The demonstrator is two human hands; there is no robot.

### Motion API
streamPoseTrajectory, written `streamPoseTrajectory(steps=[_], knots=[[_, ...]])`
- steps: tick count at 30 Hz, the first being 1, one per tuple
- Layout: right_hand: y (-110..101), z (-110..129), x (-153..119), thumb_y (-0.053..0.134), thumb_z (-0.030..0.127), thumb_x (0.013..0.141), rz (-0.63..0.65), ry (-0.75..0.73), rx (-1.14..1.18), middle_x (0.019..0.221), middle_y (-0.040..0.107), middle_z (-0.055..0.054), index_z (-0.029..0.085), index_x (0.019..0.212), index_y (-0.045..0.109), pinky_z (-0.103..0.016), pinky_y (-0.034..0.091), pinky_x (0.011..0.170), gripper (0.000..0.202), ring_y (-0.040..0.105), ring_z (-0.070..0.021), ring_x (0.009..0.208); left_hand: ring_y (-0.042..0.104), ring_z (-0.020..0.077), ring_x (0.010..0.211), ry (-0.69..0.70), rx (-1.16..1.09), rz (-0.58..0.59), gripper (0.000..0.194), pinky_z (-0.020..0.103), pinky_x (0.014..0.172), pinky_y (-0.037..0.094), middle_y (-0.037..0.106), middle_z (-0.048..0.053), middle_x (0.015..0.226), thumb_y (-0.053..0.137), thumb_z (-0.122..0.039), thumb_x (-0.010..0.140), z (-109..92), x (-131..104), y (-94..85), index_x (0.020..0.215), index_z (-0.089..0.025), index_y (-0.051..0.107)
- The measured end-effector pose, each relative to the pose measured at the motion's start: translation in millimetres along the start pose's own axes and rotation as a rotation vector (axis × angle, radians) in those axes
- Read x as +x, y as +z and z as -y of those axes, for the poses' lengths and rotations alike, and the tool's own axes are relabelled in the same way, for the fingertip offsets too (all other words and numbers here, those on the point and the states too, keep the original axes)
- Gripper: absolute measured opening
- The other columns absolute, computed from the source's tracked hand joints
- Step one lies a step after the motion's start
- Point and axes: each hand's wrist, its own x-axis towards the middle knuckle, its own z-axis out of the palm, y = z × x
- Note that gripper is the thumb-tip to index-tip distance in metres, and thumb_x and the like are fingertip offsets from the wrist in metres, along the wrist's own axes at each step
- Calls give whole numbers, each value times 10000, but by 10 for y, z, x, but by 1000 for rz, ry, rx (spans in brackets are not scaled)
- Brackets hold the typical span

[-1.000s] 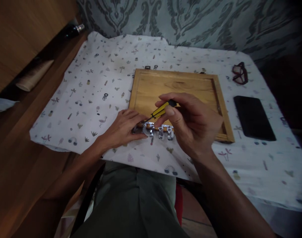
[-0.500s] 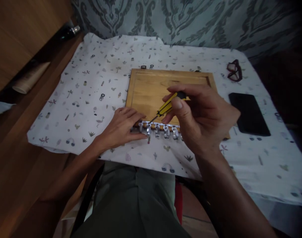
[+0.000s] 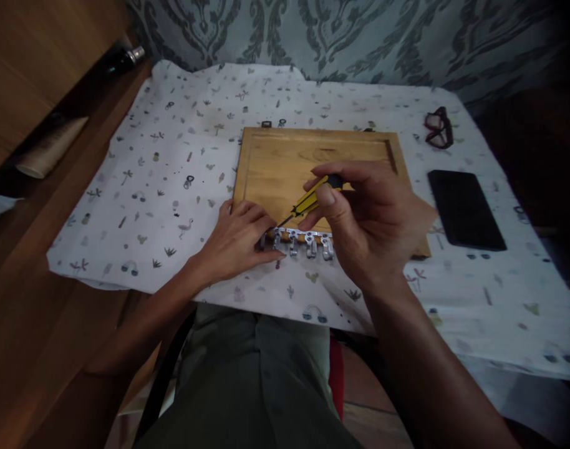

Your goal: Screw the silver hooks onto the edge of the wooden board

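Observation:
A wooden board (image 3: 285,168) with a raised border lies on the patterned cloth. Along its near edge runs a metal rail (image 3: 310,240) with several silver hooks. My right hand (image 3: 373,218) grips a yellow and black screwdriver (image 3: 308,198), whose tip points down at the left part of the rail. At the board's near left corner, my left hand (image 3: 241,240) pinches the left end of the rail between thumb and fingers. The fingers hide that end of the rail, and the exact contact of the screwdriver tip is too small to tell.
Right of the board lie a black phone (image 3: 466,210) and dark-framed glasses (image 3: 438,128). The white patterned cloth (image 3: 173,149) covers the table. A rolled tube (image 3: 51,149) and a dark bottle (image 3: 123,60) are at the left.
My right hand and the screwdriver have shifted slightly left. My left fingers have come further over the rail's left end, covering more of the hooks there. The view has shifted a little.

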Motion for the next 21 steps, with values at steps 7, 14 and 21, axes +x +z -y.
streamPoseTrajectory(steps=[7, 14, 21], knots=[[12, -11, 1, 711, 373, 972, 49, 22, -57, 1008, 757, -5, 288, 1063, 746, -272, 601, 507, 129, 702, -114, 562, 578, 331, 1171, -3, -15, -7, 573, 565, 1084, 346, 709, 110, 1157, 568, -713, 964, 19, -9, 32, 1142, -184, 697], [15, 1, -26, 714, 343, 975, 38, 2, -63, 1003, 747, 6, 299, 1081, 748, -279, 614, 543, 120, 709, -112, 573, 585, 330, 1140, 2, -11, -35, 597, 565, 1060, 357, 708, 110, 1122, 528, -744, 966, 25, -18, 57, 1111, -189, 695], [13, 10, -20, 714, 349, 974, 52, 13, -50, 1009, 744, 4, 313, 1084, 744, -277, 598, 504, 120, 694, -110, 550, 587, 325, 1133, 5, 17, -67, 556, 553, 1054, 370, 704, 104, 1102, 559, -730, 959, 23, -16, 76, 1074, -203, 693]])
